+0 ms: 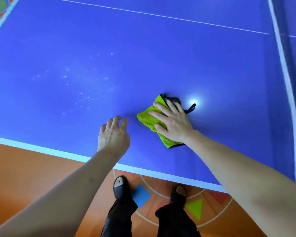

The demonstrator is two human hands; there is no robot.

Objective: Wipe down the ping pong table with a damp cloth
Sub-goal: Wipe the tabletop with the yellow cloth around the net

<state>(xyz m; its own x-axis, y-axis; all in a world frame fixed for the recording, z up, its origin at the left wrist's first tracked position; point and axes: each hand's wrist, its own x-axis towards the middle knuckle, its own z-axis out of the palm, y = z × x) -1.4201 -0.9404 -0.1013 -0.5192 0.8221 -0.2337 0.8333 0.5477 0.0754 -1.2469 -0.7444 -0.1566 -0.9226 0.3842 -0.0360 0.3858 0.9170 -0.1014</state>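
The scene is brightly and evenly lit from above, and one hard white glare spot (193,102) burns on the glossy blue tabletop (143,57) just beside the cloth (150,115). Shadows are faint, only a soft dark smudge under the right hand (173,120) and the cloth's edge. The wide lens bows the tabletop's white lines near the edges, and the corners go soft and smeared

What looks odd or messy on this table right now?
Pale specks scatter across the blue table, left of the cloth under the right hand; they look like unwiped dust or droplets. The bright spot beside the cloth seems only a light's reflection.
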